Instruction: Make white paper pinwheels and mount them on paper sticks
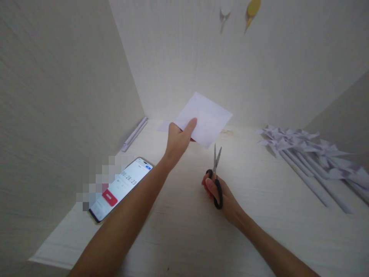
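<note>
The left hand [178, 139] reaches forward from the lower left of the frame, forearm bare and nearly straight, wrist slightly bent back. Its grip is closed on a white square sheet of paper [206, 119], thumb on top near the sheet's lower left edge and the other fingers hidden beneath. The sheet is held up off the pale wood-grain surface [178, 227], tilted with one corner pointing toward the upper centre of the frame, in front of the back wall.

The right hand [223, 196] comes in from the lower right, forearm angled up toward the centre, and rests low over the surface. Its grip is closed around the black-handled scissors [216, 173], fingers through the handle loops. The metal blades point up the frame and stand slightly parted, their tips just below the lower corner of the sheet and apart from it.

At the left of the frame a smartphone with a lit screen [121, 188] lies flat on the surface just beside the left forearm, showing a timer and a red button; part of the area beside it is pixelated. Farther back on the left, a pale rolled paper stick [134, 134] lies along the side wall. At the right of the frame a pile of white paper pinwheels on paper sticks [305, 154] lies on the surface, well apart from both hands. High on the back wall hang a yellow ornament [252, 9] and a pale one [224, 13], too blurred to tell more.
</note>
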Available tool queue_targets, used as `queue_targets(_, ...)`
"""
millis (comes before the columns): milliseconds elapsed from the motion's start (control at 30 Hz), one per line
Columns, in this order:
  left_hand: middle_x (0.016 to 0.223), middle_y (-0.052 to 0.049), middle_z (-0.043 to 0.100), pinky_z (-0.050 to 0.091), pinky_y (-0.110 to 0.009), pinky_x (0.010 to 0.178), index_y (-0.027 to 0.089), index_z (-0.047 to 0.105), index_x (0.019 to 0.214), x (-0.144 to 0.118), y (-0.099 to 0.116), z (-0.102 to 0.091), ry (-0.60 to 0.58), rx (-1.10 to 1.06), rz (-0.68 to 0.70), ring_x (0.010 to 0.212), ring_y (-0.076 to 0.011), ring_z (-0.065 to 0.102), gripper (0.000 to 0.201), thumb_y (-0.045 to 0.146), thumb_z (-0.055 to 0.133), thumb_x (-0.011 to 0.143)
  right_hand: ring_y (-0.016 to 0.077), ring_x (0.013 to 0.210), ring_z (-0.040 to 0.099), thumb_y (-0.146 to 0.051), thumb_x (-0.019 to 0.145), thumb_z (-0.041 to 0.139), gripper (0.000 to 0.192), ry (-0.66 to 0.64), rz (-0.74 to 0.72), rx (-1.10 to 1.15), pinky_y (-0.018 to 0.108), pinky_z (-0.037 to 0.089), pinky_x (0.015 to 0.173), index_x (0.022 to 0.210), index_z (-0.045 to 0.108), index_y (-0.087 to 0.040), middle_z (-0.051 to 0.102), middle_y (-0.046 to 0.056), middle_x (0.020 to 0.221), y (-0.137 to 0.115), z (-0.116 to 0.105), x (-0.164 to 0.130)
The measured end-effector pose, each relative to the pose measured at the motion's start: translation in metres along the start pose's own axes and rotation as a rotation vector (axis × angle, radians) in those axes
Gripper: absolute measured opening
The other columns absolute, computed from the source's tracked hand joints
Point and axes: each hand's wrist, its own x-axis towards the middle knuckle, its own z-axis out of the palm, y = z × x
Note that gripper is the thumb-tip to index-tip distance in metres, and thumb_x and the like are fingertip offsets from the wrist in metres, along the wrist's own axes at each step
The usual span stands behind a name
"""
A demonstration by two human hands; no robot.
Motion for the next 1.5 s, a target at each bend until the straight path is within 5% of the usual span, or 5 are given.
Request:
queue_targets(633,0.051,0.0,0.053,0.044,-0.015,0.035,0.013,0.052,0.064,-0.013,0.003,0.006,-0.2,0.117,0.017,0.044,-0.0085,0.053,0.026,0.036,0.048,0.074,0.0085,0.051,0.033,-0.054,0.077,0.036,0.038,-0.023,0.014,-0.048,0.023,0.026,0.046,0.063,0.038,-0.018,0.035,-0.003,0.057,-0.005,0.0,0.002)
queue_targets(1500,0.053,-0.001,0.054,0.046,-0.018,0.035,0.014,0.053,0.065,-0.019,-0.002,0.01,-0.172,0.085,0.023,0.045,-0.0097,0.053,0.027,0.039,0.048,0.074,0.0083,0.05,0.034,-0.055,0.077,0.036,0.038,-0.028,0.048,-0.024,0.022,0.027,0.044,0.066,0.039,-0.018,0.036,-0.003,0.057,-0.005,-0.001,0.0)
